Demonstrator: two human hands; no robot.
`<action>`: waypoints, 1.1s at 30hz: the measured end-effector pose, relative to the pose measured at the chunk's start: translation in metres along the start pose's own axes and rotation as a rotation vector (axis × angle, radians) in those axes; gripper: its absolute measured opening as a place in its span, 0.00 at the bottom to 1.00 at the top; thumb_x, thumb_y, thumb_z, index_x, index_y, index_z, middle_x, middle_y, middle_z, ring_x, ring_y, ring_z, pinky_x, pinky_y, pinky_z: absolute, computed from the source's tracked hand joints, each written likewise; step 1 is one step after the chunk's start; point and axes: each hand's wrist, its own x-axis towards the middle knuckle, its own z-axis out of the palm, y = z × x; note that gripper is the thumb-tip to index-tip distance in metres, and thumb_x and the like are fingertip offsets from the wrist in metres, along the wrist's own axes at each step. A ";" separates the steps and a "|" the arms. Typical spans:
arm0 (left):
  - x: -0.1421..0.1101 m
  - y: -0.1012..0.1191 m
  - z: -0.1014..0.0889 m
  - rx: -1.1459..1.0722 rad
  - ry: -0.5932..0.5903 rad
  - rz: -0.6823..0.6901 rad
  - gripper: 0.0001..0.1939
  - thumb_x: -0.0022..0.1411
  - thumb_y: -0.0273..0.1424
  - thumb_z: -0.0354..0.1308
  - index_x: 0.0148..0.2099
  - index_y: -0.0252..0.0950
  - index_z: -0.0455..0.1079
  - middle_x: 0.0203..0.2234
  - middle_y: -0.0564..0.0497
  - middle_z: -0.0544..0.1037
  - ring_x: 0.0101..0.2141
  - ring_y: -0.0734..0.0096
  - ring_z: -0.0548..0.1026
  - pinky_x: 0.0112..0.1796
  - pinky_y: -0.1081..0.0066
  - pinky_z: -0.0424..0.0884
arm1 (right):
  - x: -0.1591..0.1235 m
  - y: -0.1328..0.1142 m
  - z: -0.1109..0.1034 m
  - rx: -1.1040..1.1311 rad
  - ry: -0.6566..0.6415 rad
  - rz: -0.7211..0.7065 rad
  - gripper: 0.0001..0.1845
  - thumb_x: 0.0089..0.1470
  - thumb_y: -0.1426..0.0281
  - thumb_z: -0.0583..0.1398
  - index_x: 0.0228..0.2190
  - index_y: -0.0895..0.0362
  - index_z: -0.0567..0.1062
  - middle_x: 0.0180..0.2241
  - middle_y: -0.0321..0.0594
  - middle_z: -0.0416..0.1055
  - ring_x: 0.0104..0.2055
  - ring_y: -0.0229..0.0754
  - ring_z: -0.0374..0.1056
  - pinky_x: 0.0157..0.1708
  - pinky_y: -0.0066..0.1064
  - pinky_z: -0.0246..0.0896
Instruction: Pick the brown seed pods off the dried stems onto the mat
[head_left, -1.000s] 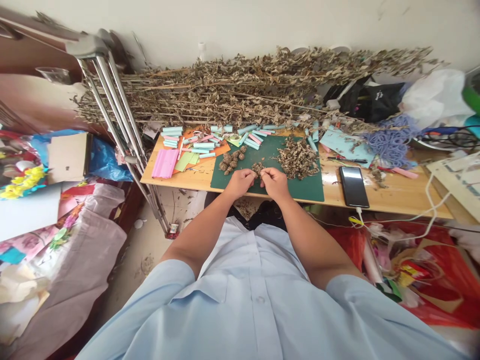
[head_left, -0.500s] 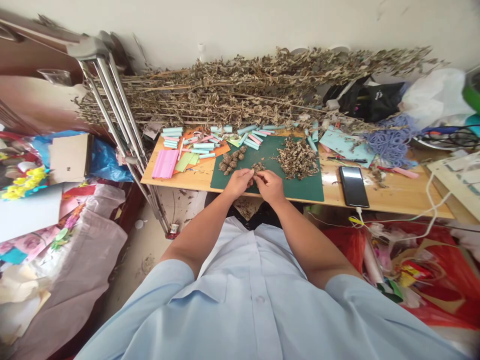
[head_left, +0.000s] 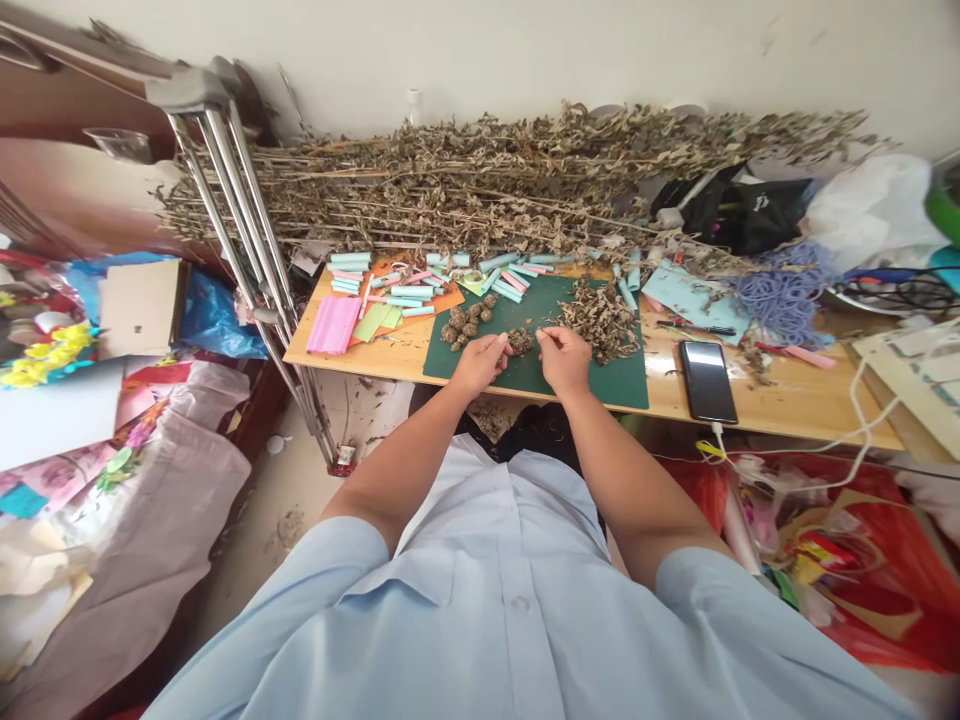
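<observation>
My left hand (head_left: 481,366) is closed, its thumb and fingertips against the near left side of a small brown ball of dried leaves (head_left: 520,342). The ball is at the front of a green cutting mat (head_left: 480,374). To the right of the ball, my right hand (head_left: 566,362) is pinched and apart from it; whatever is between its fingertips is too small to make out. Several similar leaf balls (head_left: 465,320) are clustered left on the mat. A loose heap of dried leaves (head_left: 602,318) lies beyond my right hand.
Rolled blue and pink papers (head_left: 409,293) lie at the back left. Bundles of dried stalks (head_left: 480,185) stretch along the wall. Right of the mat are a phone (head_left: 708,382) on a cable and purple cord (head_left: 784,285). Metal crutches (head_left: 240,215) lean at the left.
My right hand has moved right, away from my left hand, and a gap has opened between them. The leaf ball now shows more fully. My left hand has barely moved.
</observation>
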 end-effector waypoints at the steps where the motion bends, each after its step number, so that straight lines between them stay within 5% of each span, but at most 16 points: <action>1: 0.000 0.000 0.000 -0.003 -0.002 0.000 0.23 0.65 0.53 0.54 0.34 0.36 0.68 0.20 0.56 0.67 0.16 0.82 0.57 0.19 0.75 0.50 | 0.001 0.000 -0.001 -0.049 -0.015 -0.074 0.12 0.59 0.60 0.61 0.32 0.55 0.80 0.29 0.42 0.78 0.34 0.48 0.74 0.40 0.41 0.70; 5: 0.000 0.000 -0.001 0.013 0.006 -0.011 0.24 0.65 0.54 0.54 0.34 0.37 0.67 0.20 0.56 0.67 0.16 0.81 0.57 0.19 0.74 0.51 | -0.001 0.002 0.000 -0.147 -0.089 -0.252 0.13 0.62 0.65 0.58 0.35 0.54 0.82 0.38 0.46 0.80 0.42 0.50 0.74 0.47 0.44 0.69; 20: 0.000 0.000 -0.003 -0.048 -0.018 0.005 0.25 0.64 0.55 0.55 0.35 0.36 0.67 0.21 0.55 0.67 0.16 0.82 0.57 0.19 0.75 0.49 | -0.004 -0.001 -0.002 -0.093 -0.022 -0.211 0.11 0.60 0.64 0.59 0.33 0.54 0.82 0.36 0.44 0.79 0.40 0.48 0.74 0.44 0.41 0.70; 25: -0.002 0.002 -0.003 -0.112 0.016 0.000 0.29 0.64 0.60 0.50 0.42 0.37 0.69 0.21 0.54 0.69 0.16 0.81 0.57 0.19 0.75 0.48 | -0.009 -0.005 -0.004 -0.075 -0.010 -0.266 0.11 0.60 0.62 0.60 0.37 0.54 0.81 0.40 0.45 0.78 0.33 0.44 0.72 0.38 0.39 0.71; 29: -0.001 0.000 -0.004 -0.115 0.015 0.015 0.33 0.65 0.62 0.47 0.52 0.38 0.68 0.22 0.54 0.70 0.16 0.80 0.58 0.18 0.75 0.50 | -0.023 -0.015 -0.005 -0.060 -0.192 -0.433 0.16 0.63 0.60 0.60 0.47 0.53 0.79 0.47 0.47 0.76 0.39 0.45 0.73 0.41 0.39 0.73; 33: 0.001 -0.006 -0.004 -0.071 0.070 0.053 0.35 0.65 0.62 0.47 0.53 0.37 0.70 0.32 0.50 0.74 0.25 0.76 0.69 0.26 0.72 0.66 | -0.036 -0.024 0.000 -0.131 -0.403 -0.544 0.24 0.61 0.56 0.63 0.55 0.53 0.76 0.52 0.48 0.73 0.42 0.46 0.74 0.44 0.39 0.74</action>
